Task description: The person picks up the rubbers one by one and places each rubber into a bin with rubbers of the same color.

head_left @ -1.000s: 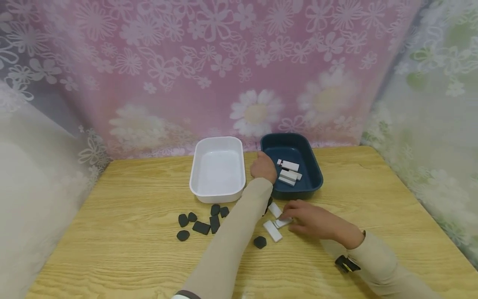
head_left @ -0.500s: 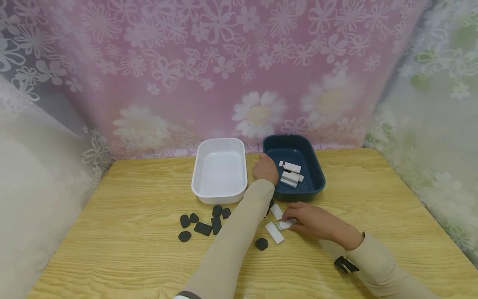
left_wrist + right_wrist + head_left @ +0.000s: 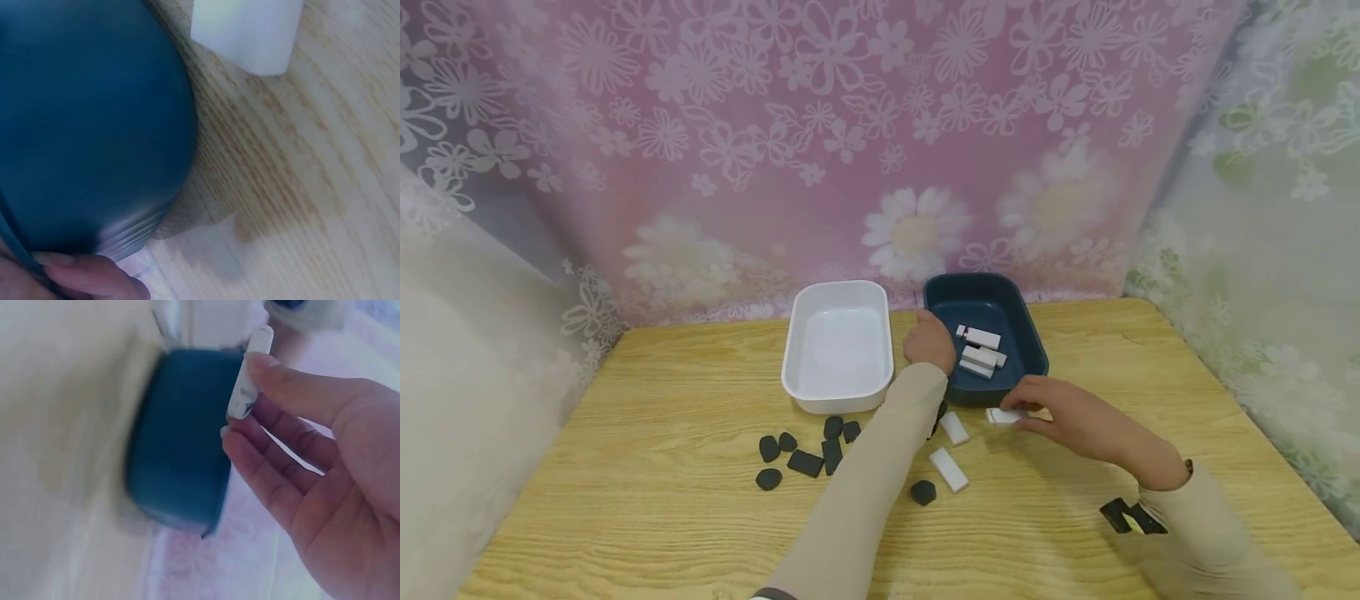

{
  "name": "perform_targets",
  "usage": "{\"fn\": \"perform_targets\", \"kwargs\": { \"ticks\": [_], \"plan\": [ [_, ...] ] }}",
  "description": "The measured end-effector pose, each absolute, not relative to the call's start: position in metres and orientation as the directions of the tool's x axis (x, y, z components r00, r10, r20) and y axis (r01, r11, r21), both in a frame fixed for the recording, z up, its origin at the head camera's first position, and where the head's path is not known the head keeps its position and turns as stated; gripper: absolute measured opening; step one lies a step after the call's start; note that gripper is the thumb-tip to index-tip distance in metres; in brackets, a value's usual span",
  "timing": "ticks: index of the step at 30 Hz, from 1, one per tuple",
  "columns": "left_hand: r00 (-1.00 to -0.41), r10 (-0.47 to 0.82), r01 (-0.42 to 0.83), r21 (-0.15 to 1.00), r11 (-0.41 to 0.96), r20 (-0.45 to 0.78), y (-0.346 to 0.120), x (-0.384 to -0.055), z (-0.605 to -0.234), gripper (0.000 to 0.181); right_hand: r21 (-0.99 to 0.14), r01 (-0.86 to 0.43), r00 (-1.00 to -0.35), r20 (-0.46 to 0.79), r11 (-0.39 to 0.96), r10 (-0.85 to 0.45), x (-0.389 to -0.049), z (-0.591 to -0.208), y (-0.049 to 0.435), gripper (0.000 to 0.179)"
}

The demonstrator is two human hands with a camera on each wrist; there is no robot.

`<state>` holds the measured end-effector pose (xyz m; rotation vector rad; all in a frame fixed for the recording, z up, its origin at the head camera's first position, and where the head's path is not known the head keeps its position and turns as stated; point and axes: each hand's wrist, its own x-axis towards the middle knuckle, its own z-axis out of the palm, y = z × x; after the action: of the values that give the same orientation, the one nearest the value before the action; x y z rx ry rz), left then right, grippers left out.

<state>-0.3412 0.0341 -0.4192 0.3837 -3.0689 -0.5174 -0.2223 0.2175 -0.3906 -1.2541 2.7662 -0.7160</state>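
White blocks (image 3: pixel 980 357) are lying in the blue bin (image 3: pixel 1021 333) the left hand (image 3: pixel 929 343) is gripping; the right hand (image 3: pixel 1071 417) is pinching another (image 3: pixel 1002 417).

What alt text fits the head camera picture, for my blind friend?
A person's right hand pinches a small white piece near a dark blue tray, while the left hand holds the tray. More white pieces lie inside it; others and black pieces lie on the wooden table. A white tray stands at the blue one's left.

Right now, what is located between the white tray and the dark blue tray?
The head view shows the left hand between the white tray and the dark blue tray, gripping the blue one's rim.
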Motion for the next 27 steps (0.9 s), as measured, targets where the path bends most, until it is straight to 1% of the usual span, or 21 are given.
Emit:
{"fn": "perform_targets", "kwargs": {
  "ticks": [2,6,10,19,22,27],
  "plan": [
    [-0.969,-0.244,-0.243,0.328,0.913,-0.036,0.033,-0.342,-0.419,0.035,-0.438,-0.689,-0.701,0.198,0.578,-0.686,-0.229,-0.387,0.22,0.023],
    [-0.965,-0.258,-0.256,0.335,0.907,-0.039,0.032,-0.344,-0.42,0.035,-0.439,-0.673,-0.73,0.267,0.595,-0.629,-0.246,-0.386,0.222,0.024],
    [-0.963,-0.265,-0.263,0.332,0.906,-0.039,0.033,-0.344,-0.421,0.036,-0.431,-0.648,-0.759,0.295,0.628,-0.581,-0.264,-0.389,0.22,0.022],
    [-0.961,-0.275,-0.265,0.333,0.905,-0.017,0.035,-0.341,-0.422,0.031,-0.432,-0.53,-0.847,0.231,0.73,-0.478,-0.301,-0.399,0.21,0.019],
    [-0.96,-0.281,-0.271,0.335,0.902,-0.021,0.035,-0.341,-0.421,0.03,-0.419,-0.51,-0.86,0.222,0.751,-0.46,-0.311,-0.404,0.206,0.017],
    [-0.958,-0.285,-0.279,0.337,0.899,-0.03,0.036,-0.341,-0.42,0.03,-0.39,-0.51,-0.86,0.23,0.767,-0.456,-0.324,-0.414,0.201,0.017]
  ]
}}
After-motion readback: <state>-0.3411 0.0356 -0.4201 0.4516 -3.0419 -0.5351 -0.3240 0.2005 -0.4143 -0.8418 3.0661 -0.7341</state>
